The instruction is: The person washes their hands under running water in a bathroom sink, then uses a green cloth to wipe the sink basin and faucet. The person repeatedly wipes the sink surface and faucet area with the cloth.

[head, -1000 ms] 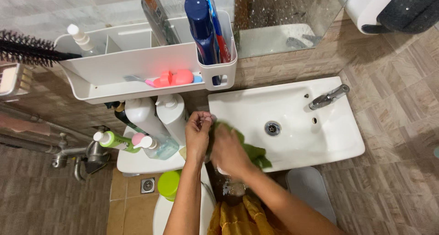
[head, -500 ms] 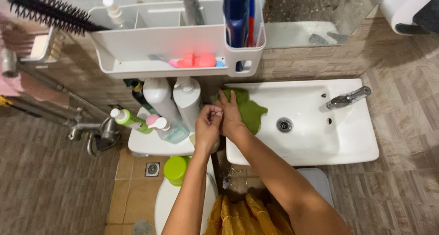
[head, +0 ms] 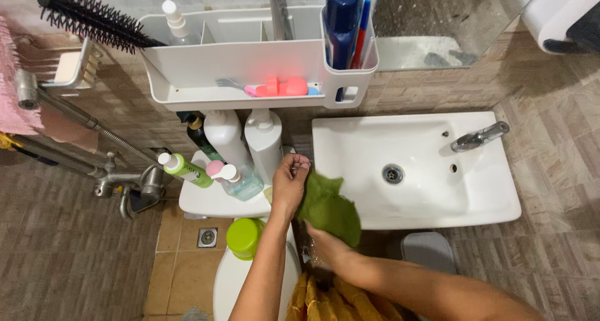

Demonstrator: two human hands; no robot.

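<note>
- Head view: the left hand [head: 289, 182] is up at the near left corner of the white rectangular ceramic sink [head: 494, 199], fingers curled together, pinching the top edge of a crumpled green cloth [head: 330, 210].
- The cloth hangs over the sink's front rim, probably held taut between the two hands.
- The right hand [head: 325, 245] sits below it, mostly hidden behind the cloth; it seems closed on the lower end, though I cannot tell for sure.
- The chrome tap [head: 478, 136] is at the sink's far right, the drain [head: 392, 173] in the middle, both well apart from the cloth.
- Just left of the left hand stand two tall white pump bottles [head: 244, 143], under a white plastic wall shelf [head: 250, 65].
</note>
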